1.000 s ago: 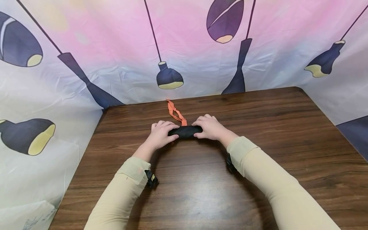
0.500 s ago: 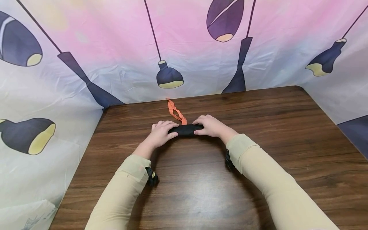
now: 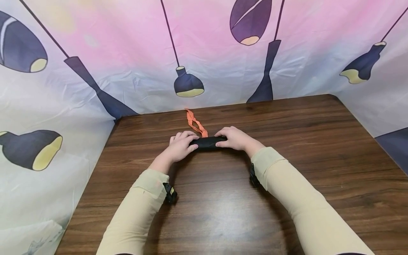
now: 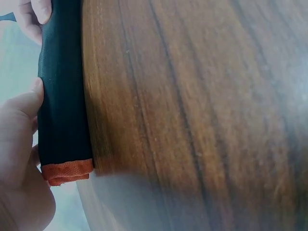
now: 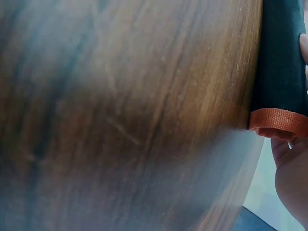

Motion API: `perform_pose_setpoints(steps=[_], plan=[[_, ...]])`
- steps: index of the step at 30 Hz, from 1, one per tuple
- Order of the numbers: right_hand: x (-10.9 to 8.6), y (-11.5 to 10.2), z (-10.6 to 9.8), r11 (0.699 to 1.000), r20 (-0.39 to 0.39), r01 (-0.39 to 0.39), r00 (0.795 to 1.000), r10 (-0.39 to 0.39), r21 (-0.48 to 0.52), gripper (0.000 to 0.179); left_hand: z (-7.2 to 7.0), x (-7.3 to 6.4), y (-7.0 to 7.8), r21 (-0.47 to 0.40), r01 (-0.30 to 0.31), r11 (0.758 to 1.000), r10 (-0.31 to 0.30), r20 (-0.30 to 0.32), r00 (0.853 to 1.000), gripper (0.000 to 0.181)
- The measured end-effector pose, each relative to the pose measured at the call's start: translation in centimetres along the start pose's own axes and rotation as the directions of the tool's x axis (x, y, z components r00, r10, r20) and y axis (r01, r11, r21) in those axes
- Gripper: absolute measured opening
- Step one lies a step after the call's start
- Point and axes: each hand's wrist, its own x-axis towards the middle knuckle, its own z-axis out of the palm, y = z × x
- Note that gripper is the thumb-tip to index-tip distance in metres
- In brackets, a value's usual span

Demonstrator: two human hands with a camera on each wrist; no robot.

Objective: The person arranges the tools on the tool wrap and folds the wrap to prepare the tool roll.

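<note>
A black rolled-up cloth (image 3: 208, 143) lies crosswise on the wooden table, toward its far side. Orange webbing trim (image 4: 67, 171) edges its coiled end in the left wrist view, and the same orange trim (image 5: 279, 120) shows at the other end in the right wrist view. From its far side an orange strap (image 3: 195, 122) runs out in a narrow loop. My left hand (image 3: 181, 145) grips the roll's left end, thumb on the near side and fingers over the top. My right hand (image 3: 234, 139) holds the right end the same way.
The dark wood-grain table (image 3: 210, 198) stretches toward me and to the right. Behind its far edge hangs a pastel cloth backdrop (image 3: 137, 81) printed with lamps. A black wrist camera (image 3: 170, 193) sits below the left cuff.
The roll has shifted very slightly away from me and looks a little slimmer. Both hands keep hold of its ends; the strap lies as before.
</note>
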Motion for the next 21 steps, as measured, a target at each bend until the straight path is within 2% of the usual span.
perform_pose_setpoints(steps=[6,10,17,21], plan=[[-0.3,-0.3,0.3,1.000,-0.040,0.007,0.999,-0.007,0.004,0.047,0.2,-0.4,-0.1,0.040,-0.006,0.999,0.007,-0.027,1.000,0.043],[-0.9,-0.5,0.4,0.999,-0.087,0.031,0.996,-0.032,-0.014,0.047,0.4,-0.8,-0.5,0.052,-0.019,0.998,0.024,-0.091,0.996,0.046],[-2.6,-0.6,0.3,0.994,-0.164,0.062,0.983,-0.077,-0.094,0.047,0.5,-1.9,-1.3,0.037,-0.035,0.999,0.041,-0.206,0.978,0.050],[-3.5,-0.1,0.2,0.990,-0.183,0.063,0.979,-0.086,-0.129,0.047,0.5,-2.3,-2.0,0.035,-0.022,0.999,0.029,-0.233,0.972,0.050]])
